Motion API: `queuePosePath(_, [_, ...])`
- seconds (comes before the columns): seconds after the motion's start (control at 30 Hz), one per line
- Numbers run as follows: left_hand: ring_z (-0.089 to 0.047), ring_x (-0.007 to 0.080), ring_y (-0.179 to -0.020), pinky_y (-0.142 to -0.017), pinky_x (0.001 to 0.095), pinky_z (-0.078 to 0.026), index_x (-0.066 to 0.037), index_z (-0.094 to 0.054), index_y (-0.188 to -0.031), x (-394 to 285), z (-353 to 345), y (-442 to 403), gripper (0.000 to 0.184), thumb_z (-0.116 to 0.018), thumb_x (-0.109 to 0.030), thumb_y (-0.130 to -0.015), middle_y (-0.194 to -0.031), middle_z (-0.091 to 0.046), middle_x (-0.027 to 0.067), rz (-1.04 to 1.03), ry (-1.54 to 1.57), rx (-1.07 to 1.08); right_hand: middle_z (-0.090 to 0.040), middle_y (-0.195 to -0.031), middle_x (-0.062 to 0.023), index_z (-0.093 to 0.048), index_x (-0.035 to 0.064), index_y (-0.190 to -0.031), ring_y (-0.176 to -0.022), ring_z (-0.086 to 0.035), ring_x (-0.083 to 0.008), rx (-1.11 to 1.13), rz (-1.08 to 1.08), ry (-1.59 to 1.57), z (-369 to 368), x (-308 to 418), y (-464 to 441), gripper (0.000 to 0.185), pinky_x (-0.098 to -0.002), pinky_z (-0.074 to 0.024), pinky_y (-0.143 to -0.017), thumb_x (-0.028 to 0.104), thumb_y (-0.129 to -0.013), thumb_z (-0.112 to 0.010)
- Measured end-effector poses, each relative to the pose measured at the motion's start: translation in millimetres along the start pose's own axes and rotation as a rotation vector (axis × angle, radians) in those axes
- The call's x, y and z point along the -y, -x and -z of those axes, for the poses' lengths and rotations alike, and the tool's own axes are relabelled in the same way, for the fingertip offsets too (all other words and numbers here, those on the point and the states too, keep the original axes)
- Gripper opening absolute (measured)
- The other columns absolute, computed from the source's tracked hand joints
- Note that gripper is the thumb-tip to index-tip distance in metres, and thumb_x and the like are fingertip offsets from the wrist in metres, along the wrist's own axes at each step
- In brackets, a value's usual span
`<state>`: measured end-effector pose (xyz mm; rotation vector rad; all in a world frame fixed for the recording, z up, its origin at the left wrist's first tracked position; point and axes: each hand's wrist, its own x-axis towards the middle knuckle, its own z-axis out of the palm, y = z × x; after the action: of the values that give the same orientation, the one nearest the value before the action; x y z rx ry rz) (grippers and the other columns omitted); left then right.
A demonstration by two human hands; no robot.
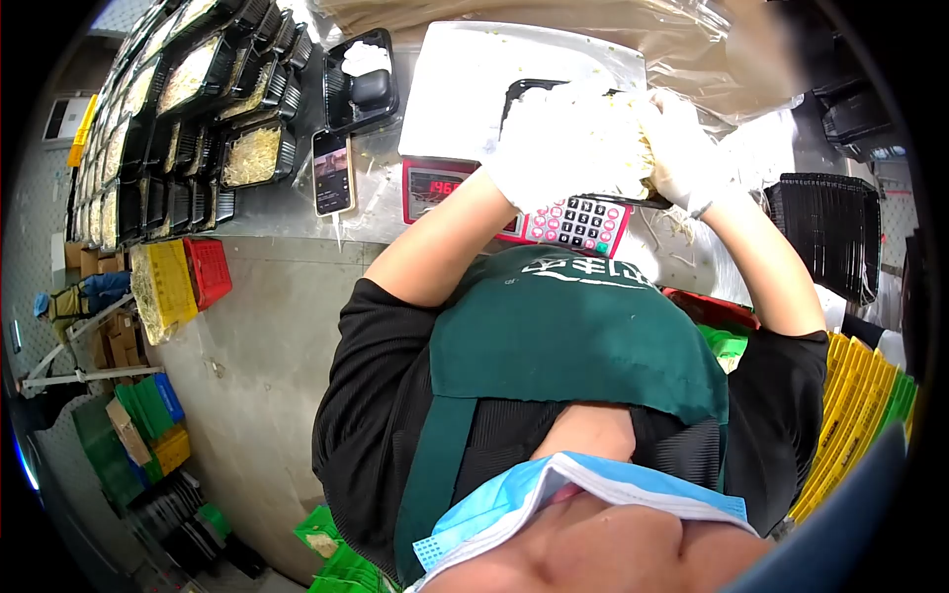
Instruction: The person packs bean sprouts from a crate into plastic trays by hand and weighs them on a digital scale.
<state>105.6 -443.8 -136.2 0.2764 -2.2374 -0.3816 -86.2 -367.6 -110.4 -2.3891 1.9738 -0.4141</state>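
Observation:
A black plastic tray (pixel 647 202) heaped with pale bean sprouts (pixel 633 148) is between my two white-gloved hands, above a digital scale. My right hand (pixel 678 153) grips its right side, thumb up by the sprouts. Over the left part of the tray lies my left hand (pixel 544 148); glare washes out its fingers, but it appears closed on that side. Beneath is the scale's white plate (pixel 455 89). The red front panel (pixel 618 237) has a keypad and a lit red display (pixel 435 186), partly covered by my left arm.
Stacked black trays of sprouts (pixel 255 156) fill the left of the table. A phone (pixel 333 173) with a cable lies beside an open black tray (pixel 361 81) holding white items. Nested black trays (pixel 825 235) stand at right. Yellow crates (pixel 840 415) and a person (pixel 84 296) are farther off.

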Motion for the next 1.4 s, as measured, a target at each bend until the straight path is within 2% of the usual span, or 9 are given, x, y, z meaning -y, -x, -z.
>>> queuePosePath(0.27, [-0.060, 0.0243, -0.086, -0.074, 0.0367, -0.048, -0.010, -0.064, -0.109, 6.4, 27.6, -1.5, 0.039, -0.060, -0.037, -0.081, -0.103, -0.064, 0.0074, -0.046, -0.009, 0.028, -0.054, -0.111, -0.0209, -0.051, -0.0005, -0.116, -0.104, -0.052, -0.0355, 0.175, -0.032, 0.100, 23.8, 22.5, -22.3, 0.033, -0.0402, -0.0422, -0.091, 0.012, -0.087, -0.044])
queuePosePath(0.37, [-0.060, 0.0251, -0.089, -0.077, 0.0373, -0.047, -0.009, -0.064, -0.110, -9.0, 33.7, -5.4, 0.041, -0.060, -0.038, -0.081, -0.105, -0.064, 0.0088, 0.088, -0.146, 0.059, -0.056, -0.108, -0.0202, -0.050, -0.0011, -0.118, -0.101, -0.055, -0.0356, -0.066, -0.005, 0.217, 2.9, 17.2, -19.7, 0.033, -0.0410, -0.0441, -0.089, 0.014, -0.089, -0.042])
queuePosePath(0.57, [-0.061, 0.0229, -0.090, -0.078, 0.0348, -0.049, -0.010, -0.065, -0.106, 10.5, 21.8, -2.9, 0.038, -0.060, -0.039, -0.083, -0.104, -0.065, 0.0080, -0.124, -0.018, 0.001, -0.062, -0.098, -0.0195, -0.057, 0.0012, -0.111, -0.092, -0.060, -0.0337, 0.236, -0.282, 0.145, 38.1, 28.0, -32.2, 0.033, -0.0409, -0.0465, -0.085, 0.022, -0.092, -0.038])
queuePosePath(0.67, [-0.063, 0.0220, -0.087, -0.076, 0.0313, -0.050, -0.010, -0.069, -0.100, -8.4, 28.4, -17.2, 0.034, -0.065, -0.037, -0.079, -0.094, -0.068, 0.0050, 0.102, 0.054, 0.142, -0.061, -0.110, -0.0209, -0.059, 0.0024, -0.112, -0.098, -0.060, -0.0313, 0.355, -0.314, 0.170, 69.2, 10.0, -18.3, 0.034, -0.0366, -0.0477, -0.085, 0.021, -0.093, -0.037])
queuePosePath(0.93, [-0.060, 0.0270, -0.089, -0.080, 0.0359, -0.047, -0.003, -0.062, -0.108, -26.7, 45.1, -32.6, 0.061, -0.079, -0.042, -0.065, -0.101, -0.063, 0.0133, 0.229, -0.006, 0.348, -0.064, -0.110, -0.0131, -0.063, 0.0016, -0.110, -0.098, -0.058, -0.0203, 0.079, -0.476, 0.006, -65.0, -197.8, 123.0, 0.029, -0.0320, -0.0464, -0.085, 0.018, -0.086, -0.058])
queuePosePath(1.03, [-0.059, 0.0269, -0.091, -0.083, 0.0372, -0.046, -0.002, -0.061, -0.109, -44.7, 57.3, -52.9, 0.068, -0.080, -0.047, -0.062, -0.101, -0.063, 0.0141, 0.533, -0.116, 0.543, -0.063, -0.112, -0.0121, -0.065, 0.0019, -0.107, -0.101, -0.057, -0.0190, -0.047, -0.756, -0.663, 77.3, -102.0, 104.6, 0.027, -0.0321, -0.0444, -0.089, 0.018, -0.085, -0.059])
queuePosePath(1.13, [-0.057, 0.0292, -0.100, -0.090, 0.0383, -0.044, 0.000, -0.055, -0.117, -40.0, 55.8, -38.8, 0.071, -0.080, -0.040, -0.064, -0.109, -0.059, 0.0174, 0.396, -0.113, 0.423, -0.064, -0.096, -0.0052, -0.064, 0.0067, -0.107, -0.092, -0.058, -0.0169, -0.377, -0.280, -0.203, 161.6, -168.1, 167.9, 0.026, -0.0293, -0.0456, -0.083, 0.021, -0.087, -0.058])
queuePosePath(1.27, [-0.053, 0.0249, -0.108, -0.093, 0.0376, -0.044, 0.003, -0.047, -0.125, -37.1, 54.3, -31.2, 0.058, -0.073, -0.020, -0.079, -0.121, -0.052, 0.0192, 0.296, 0.174, 0.255, -0.063, -0.116, -0.0066, -0.062, 0.0015, -0.113, -0.098, -0.058, -0.0138, -0.601, -0.653, -0.371, 244.2, -226.1, 246.9, 0.029, -0.0249, -0.0448, -0.083, 0.014, -0.088, -0.056])
queuePosePath(1.4, [-0.041, 0.0260, -0.125, -0.107, 0.0358, -0.028, 0.001, -0.038, -0.135, -26.2, 55.9, -16.7, 0.053, -0.059, -0.007, -0.087, -0.137, -0.040, 0.0157, 0.445, 0.128, 0.144, -0.061, -0.119, -0.0108, -0.051, 0.0070, -0.128, -0.101, -0.058, -0.0169, 0.022, -1.202, -0.204, 222.3, -199.9, 203.8, 0.052, -0.0270, -0.0470, -0.080, 0.026, -0.082, -0.066])
